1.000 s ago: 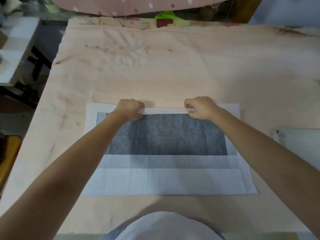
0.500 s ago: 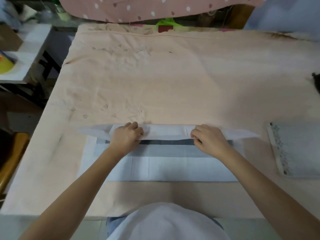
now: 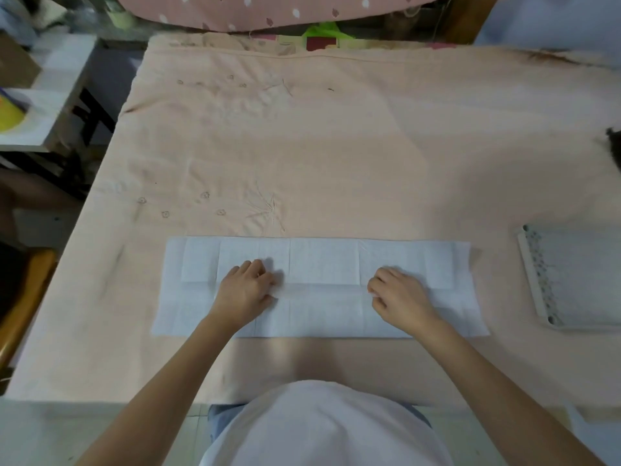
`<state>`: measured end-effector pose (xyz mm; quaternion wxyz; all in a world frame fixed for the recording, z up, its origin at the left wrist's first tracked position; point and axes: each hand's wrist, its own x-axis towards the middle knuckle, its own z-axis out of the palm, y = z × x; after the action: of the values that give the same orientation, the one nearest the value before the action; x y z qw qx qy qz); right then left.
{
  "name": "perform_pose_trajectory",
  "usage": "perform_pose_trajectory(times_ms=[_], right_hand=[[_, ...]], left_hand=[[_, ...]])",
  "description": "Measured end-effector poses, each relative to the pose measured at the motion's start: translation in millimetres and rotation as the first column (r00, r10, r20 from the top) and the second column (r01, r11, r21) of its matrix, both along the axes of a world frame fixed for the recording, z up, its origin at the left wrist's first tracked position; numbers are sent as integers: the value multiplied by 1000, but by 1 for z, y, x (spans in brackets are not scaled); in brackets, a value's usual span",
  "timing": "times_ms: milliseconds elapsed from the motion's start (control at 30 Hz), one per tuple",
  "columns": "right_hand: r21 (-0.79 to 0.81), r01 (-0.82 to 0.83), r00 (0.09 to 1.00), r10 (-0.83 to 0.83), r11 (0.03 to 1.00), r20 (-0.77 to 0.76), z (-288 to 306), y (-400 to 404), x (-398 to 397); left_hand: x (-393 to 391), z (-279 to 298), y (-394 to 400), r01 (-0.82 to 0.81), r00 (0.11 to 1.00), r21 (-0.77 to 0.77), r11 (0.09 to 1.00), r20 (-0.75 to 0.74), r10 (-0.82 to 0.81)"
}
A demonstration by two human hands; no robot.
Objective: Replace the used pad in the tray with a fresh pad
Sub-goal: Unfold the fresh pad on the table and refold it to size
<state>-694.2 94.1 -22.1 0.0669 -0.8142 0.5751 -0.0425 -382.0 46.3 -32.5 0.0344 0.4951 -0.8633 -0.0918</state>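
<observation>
While our arms reach forward over the near edge of the counter [image 3: 369, 146], we see both hands resting on a white pad [image 3: 322, 260] that lies folded into a long flat strip across the peach cloth [image 3: 420, 105] covering the surface. Our left hand [image 3: 245, 290] sits left of the strip's middle, knuckles up, with its fingers curled and the fingertips pressed down at the line where the folded-over flap meets the lower layer. Our right hand [image 3: 400, 297] lies right of the middle, also curled, its fingertips pinched together on the same fold line; we cannot tell whether it actually grips a bit of the pad or only presses on it. The two hands are well apart, with a bare stretch of pad between them. Only white shows on the pad, with square crease lines across it.

Off to the right, near the counter's edge and apart from the pad, lies the tray [image 3: 534, 274], a pale shallow thing with a dotted rim; what lies inside it looks light grey, and we cannot tell more. A pink spotted fabric [image 3: 268, 11] hangs beyond the far edge of the counter. At the bottom of the view our white shirt [image 3: 322, 428] fills the middle.
</observation>
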Motion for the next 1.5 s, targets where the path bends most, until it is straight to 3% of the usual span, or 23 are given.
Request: perform_pose_trajectory(times_ms=[233, 367, 567, 733, 900, 1067, 1500], right_hand=[[-30, 130, 992, -130, 991, 8, -4, 2, 14], [-113, 182, 983, -183, 977, 5, -5, -9, 37], [37, 183, 980, -180, 982, -83, -20, -36, 81], [111, 243, 964, -226, 964, -141, -42, -47, 96], [73, 208, 975, -202, 975, -90, -51, -45, 90], [75, 275, 961, -276, 959, -1, -51, -48, 103], [30, 376, 925, -377, 926, 40, -54, -39, 2]], left_hand=[[-10, 1, 1, -58, 992, -101, 993, -114, 46], [-34, -7, -11, -74, 995, -70, 995, -75, 69], [-67, -25, -21, -89, 994, 55, 995, -62, 92], [-64, -43, -25, -81, 996, 69, 994, -29, 83], [-65, -47, -25, -89, 995, 48, 995, -42, 91], [-64, -49, -26, -95, 995, 48, 994, -38, 97], [-66, -47, -25, -103, 994, 17, 995, -29, 103]])
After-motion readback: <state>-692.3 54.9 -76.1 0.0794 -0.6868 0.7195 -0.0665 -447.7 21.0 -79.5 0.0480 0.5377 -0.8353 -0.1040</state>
